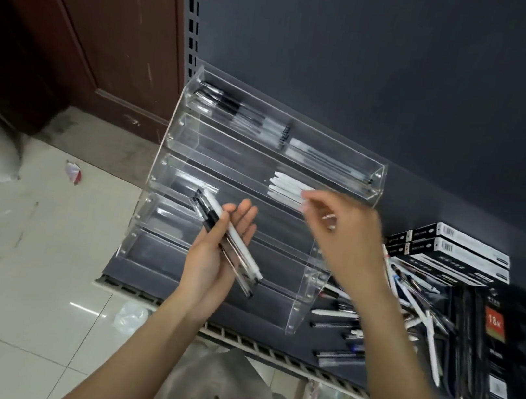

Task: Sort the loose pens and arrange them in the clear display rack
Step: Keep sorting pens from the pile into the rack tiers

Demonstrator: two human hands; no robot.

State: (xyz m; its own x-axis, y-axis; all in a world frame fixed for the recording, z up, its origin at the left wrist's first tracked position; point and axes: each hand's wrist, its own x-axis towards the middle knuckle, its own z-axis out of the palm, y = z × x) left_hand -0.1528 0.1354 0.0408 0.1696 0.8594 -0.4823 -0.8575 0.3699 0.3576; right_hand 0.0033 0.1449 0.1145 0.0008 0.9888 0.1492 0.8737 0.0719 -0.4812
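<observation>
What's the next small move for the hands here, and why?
Probably: the right hand, now at the white pens in the clear rack's second tier, comes back to take one pen from the bundle the left hand holds. That bundle mixes white and dark pens, and lower tiers look empty.

A dark grey shelf (148, 271) stands before a dark back panel (380, 46). At three o'clock, black and white boxes (459, 249) lie stacked. At nine o'clock there is a glossy tiled floor (18, 299) with a crumpled wrapper (73, 172), and a brown wooden door (87, 19) behind it.
</observation>
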